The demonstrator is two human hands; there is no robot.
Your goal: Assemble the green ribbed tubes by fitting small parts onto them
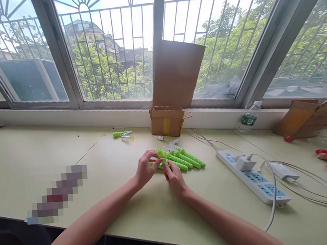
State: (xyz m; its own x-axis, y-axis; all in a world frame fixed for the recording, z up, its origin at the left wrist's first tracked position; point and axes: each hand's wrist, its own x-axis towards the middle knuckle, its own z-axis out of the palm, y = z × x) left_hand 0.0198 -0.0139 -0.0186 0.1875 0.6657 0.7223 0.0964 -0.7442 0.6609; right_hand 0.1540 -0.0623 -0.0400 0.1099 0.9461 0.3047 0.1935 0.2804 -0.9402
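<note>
Both hands meet in the middle of the table over a small green plastic piece. Thumb and fingers of my left hand are closed around its left side, near a green-and-yellow ribbed end. My right hand pinches it from the lower right; the fingers hide most of its shape. Right behind the hands lie several bright green tapered plastic tubes side by side, with clear plastic ends toward the back. Farther back rest a clear cap-like part and another clear piece.
A green tube, clear bits and a yellow ring lie back left. An open cardboard box stands by the window. Rightward are a power strip, cables, a charger, a bottle and another box.
</note>
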